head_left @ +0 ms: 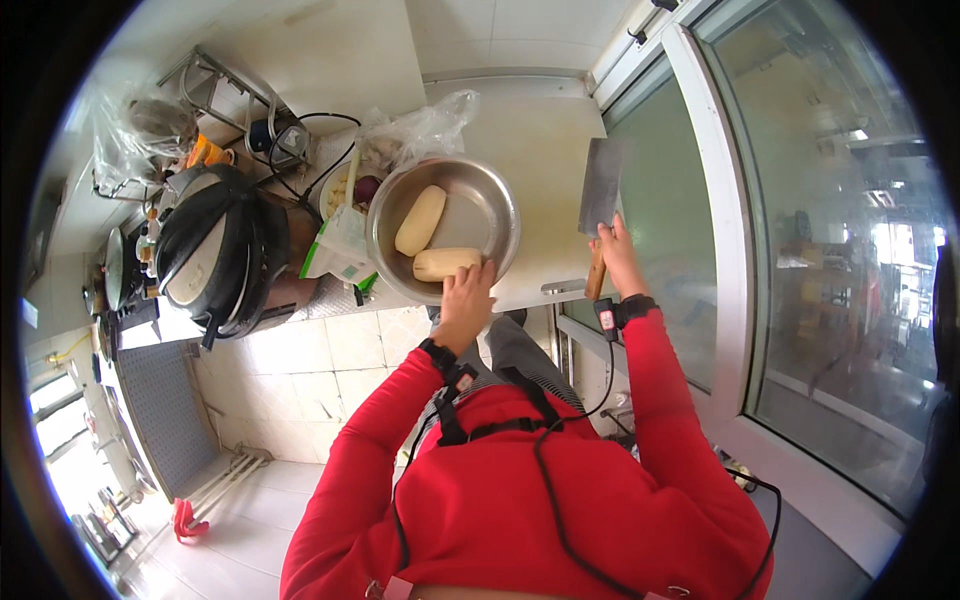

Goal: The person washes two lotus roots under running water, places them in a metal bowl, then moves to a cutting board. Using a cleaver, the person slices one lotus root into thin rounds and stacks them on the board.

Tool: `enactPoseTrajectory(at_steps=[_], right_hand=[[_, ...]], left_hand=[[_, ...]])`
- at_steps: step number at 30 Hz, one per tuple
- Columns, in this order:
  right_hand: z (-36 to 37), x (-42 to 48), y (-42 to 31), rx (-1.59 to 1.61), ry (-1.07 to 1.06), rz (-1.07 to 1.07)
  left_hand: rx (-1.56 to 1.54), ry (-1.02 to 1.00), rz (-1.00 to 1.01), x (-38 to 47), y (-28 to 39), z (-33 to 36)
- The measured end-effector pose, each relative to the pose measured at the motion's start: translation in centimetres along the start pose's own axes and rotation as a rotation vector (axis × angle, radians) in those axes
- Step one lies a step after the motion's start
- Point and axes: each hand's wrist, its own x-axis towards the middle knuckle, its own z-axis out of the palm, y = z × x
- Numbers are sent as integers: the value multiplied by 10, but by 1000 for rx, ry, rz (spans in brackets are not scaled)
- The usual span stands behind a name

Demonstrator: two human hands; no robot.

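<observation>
A round stainless steel basin (491,176) stands on the counter before me. Two pale, peeled root pieces, apparently lotus root, lie in it: one slanting at the left (421,219), the other lying crosswise nearer me (442,264). My left hand (466,296) reaches over the basin's near rim, its fingertips at the right end of the nearer piece; whether they grip it I cannot tell. My right hand (616,251) holds a cleaver (600,184) at the right, around the place where the wooden handle meets the blade, with the broad blade pointing away from me.
Left of the basin are a bowl with pale pieces and a purple onion (366,189), a green-edged plastic bag (341,244) and a black electric cooking appliance (217,255). A clear plastic bag (435,127) lies behind the basin. A glass window (675,187) borders the right side.
</observation>
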Motion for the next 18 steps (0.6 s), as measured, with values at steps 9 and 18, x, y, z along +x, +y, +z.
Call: enactPoseTrajectory(at_steps=[9, 18], right_hand=[[2, 25, 78, -597, 65, -438], [-4, 16, 104, -598, 187, -410]], left_hand=[[-242, 598, -883, -65, -36, 54], [-1460, 341, -1086, -39, -82, 50]])
